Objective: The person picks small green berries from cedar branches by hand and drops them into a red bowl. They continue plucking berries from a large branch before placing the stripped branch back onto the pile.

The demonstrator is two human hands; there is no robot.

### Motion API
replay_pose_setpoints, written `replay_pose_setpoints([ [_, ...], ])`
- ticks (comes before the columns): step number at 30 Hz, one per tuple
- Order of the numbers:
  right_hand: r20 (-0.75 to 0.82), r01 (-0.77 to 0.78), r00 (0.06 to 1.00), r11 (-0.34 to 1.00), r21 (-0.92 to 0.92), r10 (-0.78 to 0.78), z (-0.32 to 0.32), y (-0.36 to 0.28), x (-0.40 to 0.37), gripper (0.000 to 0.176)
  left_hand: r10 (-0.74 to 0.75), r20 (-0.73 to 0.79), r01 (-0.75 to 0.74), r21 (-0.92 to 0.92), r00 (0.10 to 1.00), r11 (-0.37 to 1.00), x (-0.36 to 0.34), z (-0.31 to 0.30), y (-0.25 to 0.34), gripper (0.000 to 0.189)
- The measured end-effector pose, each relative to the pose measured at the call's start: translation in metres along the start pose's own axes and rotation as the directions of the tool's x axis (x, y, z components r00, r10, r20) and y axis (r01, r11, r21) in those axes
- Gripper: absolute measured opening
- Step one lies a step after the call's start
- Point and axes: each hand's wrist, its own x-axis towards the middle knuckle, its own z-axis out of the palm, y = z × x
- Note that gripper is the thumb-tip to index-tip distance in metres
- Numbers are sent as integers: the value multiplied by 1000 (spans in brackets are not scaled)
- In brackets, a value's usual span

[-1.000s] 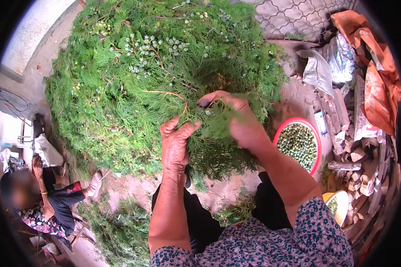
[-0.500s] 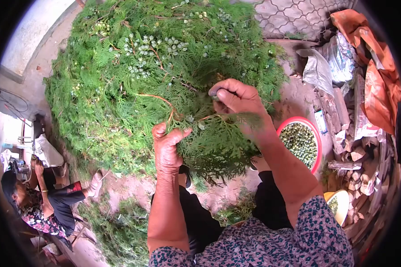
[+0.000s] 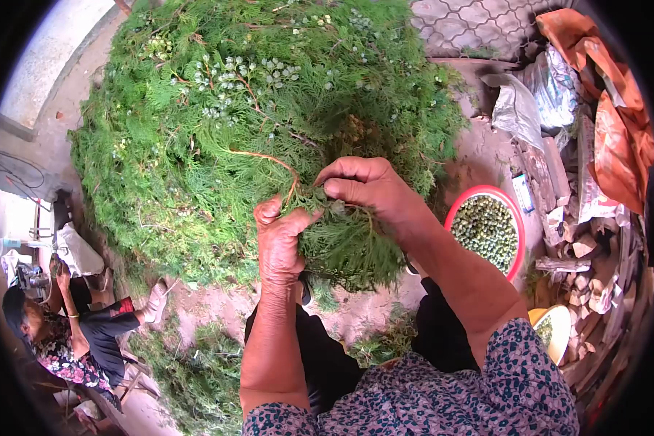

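My left hand (image 3: 277,236) is closed around a leafy conifer branch (image 3: 356,247), whose reddish stem (image 3: 272,156) curves up past the fingers. The branch's green sprays hang to the right, under my right wrist. Thumb and forefinger of my right hand (image 3: 367,190) are pinched together at the branch, close to my left thumb. What lies between those fingertips is hidden. Behind both hands rises a big heap of conifer cuttings (image 3: 160,160). A cluster of pale green cones (image 3: 232,76) shows on top of it.
At the right stands a red-rimmed basin (image 3: 517,251) of green cones, with a yellow bowl (image 3: 556,330) nearer me. Split firewood (image 3: 581,291), plastic sacks (image 3: 519,109) and an orange sheet (image 3: 621,138) line the right side. Another person (image 3: 73,327) sits at the left. More cuttings (image 3: 203,378) lie on the ground.
My right hand has come down and left, from above the branch to beside my left thumb. The branch's sprays have shifted slightly left. My left hand keeps its grip.
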Motion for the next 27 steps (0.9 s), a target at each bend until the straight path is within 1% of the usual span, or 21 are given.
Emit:
replay_pose_setpoints([
  [1, -4, -84, 996, 978, 191, 86, 0, 3, 0, 19, 44, 27, -46, 74, 999, 996, -1, 3, 2, 36],
  [2, -4, -83, 996, 978, 191, 86, 0, 3, 1, 19, 44, 27, -46, 75, 999, 996, -3, 7, 6, 36],
  [4, 42, -141, 990, 914, 380, 136, 0, 1, 3, 20, -161, 14, 161, -173, 987, 972, -7, 19, 18, 31],
  [5, 41, -141, 990, 914, 380, 136, 4, -4, 2, 20, -161, 14, 161, -173, 987, 972, -10, 21, 22, 31],
  [7, -131, -146, 976, 966, 215, 177, 12, -18, -3, 15, -169, 31, 170, -280, 985, 945, -13, 24, 27, 31],
  [8, -129, -146, 976, 965, 215, 177, 11, -17, -2, 15, -168, 30, 169, -280, 985, 945, -11, 22, 27, 31],
  [10, -2, -2, 1000, 999, -51, 2, 6, -11, 0, 14, -159, 30, 162, -131, 987, 978, -6, 18, 23, 29],
  [11, -3, -4, 1000, 999, -50, 4, 6, -8, 0, 14, -161, 30, 164, -130, 986, 978, -7, 17, 22, 29],
  [13, -41, 170, 983, 970, -175, -180, 7, -2, 1, 14, -97, 19, 98, -80, 995, 992, -10, 17, 22, 25],
  [14, -42, 170, 983, 970, -175, -180, 6, -1, 0, 14, -98, 20, 99, -79, 995, 992, -12, 20, 23, 25],
  [15, -52, 34, 998, 999, 41, -31, 5, -1, 0, 15, -120, -4, 117, -201, 993, 973, -17, 26, 26, 28],
  [16, -29, -105, 993, 961, 256, 116, 5, -1, 0, 18, -146, -25, 131, -320, 989, 938, -20, 29, 27, 31],
  [17, -30, -104, 993, 961, 257, 116, 6, 0, -2, 18, -146, -24, 131, -319, 989, 939, -18, 29, 27, 31],
  [18, -135, 9, 991, 974, 224, 22, 8, 0, -5, 18, -80, 39, 88, -315, 996, 945, -14, 28, 25, 40],
  [19, -233, 120, 970, 976, 179, -76, 10, 0, -6, 19, -12, 100, 43, -314, 995, 948, -10, 27, 23, 48],
  [20, -175, -63, 964, 815, 576, 198, -3, 7, 4, 20, -75, -80, 50, -275, 994, 960, -4, 25, 18, 44],
  [21, -172, -64, 965, 816, 575, 197, -10, 5, 5, 20, -72, -82, 47, -276, 994, 960, -3, 25, 17, 44],
  [23, -266, 72, 959, 825, 560, 97, -16, 0, 7, 15, -41, -161, -1, -257, 986, 967, -4, 32, 22, 23],
  [24, -354, 79, 923, 829, 553, 149, -16, -3, 7, 14, -40, -163, -4, -257, 986, 966, -1, 30, 22, 23],
  [25, -353, 78, 924, 830, 553, 149, -17, -2, 7, 14, -47, -141, 14, -226, 989, 974, 3, 27, 20, 19],
  [27, -276, 40, 955, 878, 476, 106, -23, 2, 5, 11, -57, -119, 33, -195, 991, 980, 5, 24, 20, 16],
])
